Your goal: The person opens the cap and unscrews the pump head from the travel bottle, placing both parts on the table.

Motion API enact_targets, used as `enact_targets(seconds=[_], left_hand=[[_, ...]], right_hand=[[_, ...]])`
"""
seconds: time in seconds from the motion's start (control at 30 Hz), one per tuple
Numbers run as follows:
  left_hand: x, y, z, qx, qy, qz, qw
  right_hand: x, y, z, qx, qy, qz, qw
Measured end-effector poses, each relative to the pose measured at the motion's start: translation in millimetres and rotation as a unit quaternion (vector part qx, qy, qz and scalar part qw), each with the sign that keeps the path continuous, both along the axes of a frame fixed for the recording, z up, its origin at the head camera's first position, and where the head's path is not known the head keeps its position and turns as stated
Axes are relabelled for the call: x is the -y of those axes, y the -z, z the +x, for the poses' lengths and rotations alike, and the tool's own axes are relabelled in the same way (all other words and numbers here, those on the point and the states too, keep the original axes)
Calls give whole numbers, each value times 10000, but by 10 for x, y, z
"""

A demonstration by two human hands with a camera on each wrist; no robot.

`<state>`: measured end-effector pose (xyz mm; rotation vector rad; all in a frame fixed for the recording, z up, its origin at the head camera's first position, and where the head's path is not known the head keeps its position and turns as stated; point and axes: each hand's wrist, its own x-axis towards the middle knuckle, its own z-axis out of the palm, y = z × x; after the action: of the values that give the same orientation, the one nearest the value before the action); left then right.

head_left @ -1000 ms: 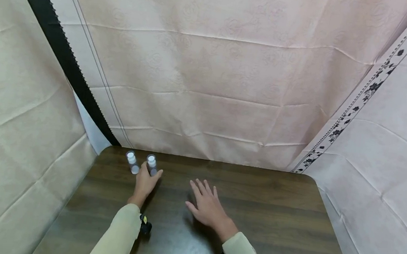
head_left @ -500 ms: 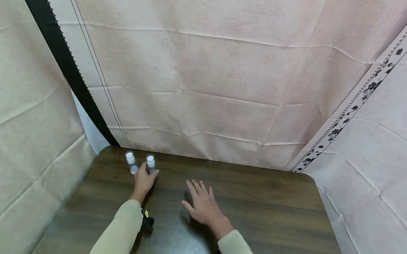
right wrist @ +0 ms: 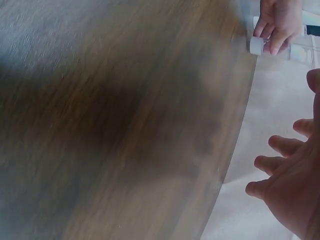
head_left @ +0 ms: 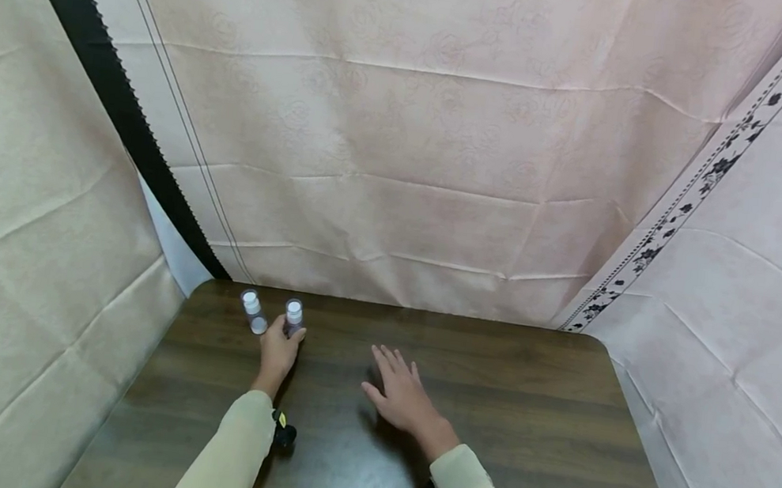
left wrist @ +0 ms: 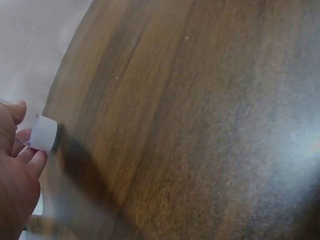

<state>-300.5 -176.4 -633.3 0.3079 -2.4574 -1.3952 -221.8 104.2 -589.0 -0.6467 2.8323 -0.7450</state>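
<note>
Two small clear bottles with white ends stand at the table's far left. My left hand (head_left: 277,355) holds the right-hand bottle (head_left: 294,313) between thumb and fingers. In the left wrist view, a white end of the held bottle (left wrist: 44,133) shows past the fingertips of the left hand (left wrist: 17,165). The other bottle (head_left: 254,311) is just left of that hand. My right hand (head_left: 403,396) hovers over the middle of the table with its fingers spread, holding nothing. From the right wrist, the right hand (right wrist: 290,175) appears with straight fingers, apart from the bottles.
The brown wooden table (head_left: 488,413) has rounded far corners. A pale cloth curtain (head_left: 407,158) hangs directly behind its far edge. More cloth hangs at the left (head_left: 39,255) and at the right (head_left: 730,351).
The right hand drifts slightly left, then back right, still spread. My left hand keeps its grip; its thumb draws in closer to the bottle, which shifts very slightly right. The other bottle stays put.
</note>
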Motion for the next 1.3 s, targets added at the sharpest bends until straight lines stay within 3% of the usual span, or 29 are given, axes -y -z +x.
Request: enact_targets(seconds=[0.23,0.6,0.93,1.1,1.3], left_hand=[[-92,-48,63,-513,119,-312,9981],[-382,-315,207,-1432,775,-701,9842],[-644,-563,313,-1365,1250,-1254,9747],[-743,-663,383,-1580,1395,-1763,9615],[-845,-708,466,-1912,1532,-2635,9330]], right_hand=[[-200,-46,-10,-150,132,-248,9995],[-374,-139,-91,62,513,-1157,9919],[-330,-272,-170,209,980,-2037,9739],[-329,-329,-191,202,1101,-2381,9648],[-328,-353,-208,164,987,-2968,9497]])
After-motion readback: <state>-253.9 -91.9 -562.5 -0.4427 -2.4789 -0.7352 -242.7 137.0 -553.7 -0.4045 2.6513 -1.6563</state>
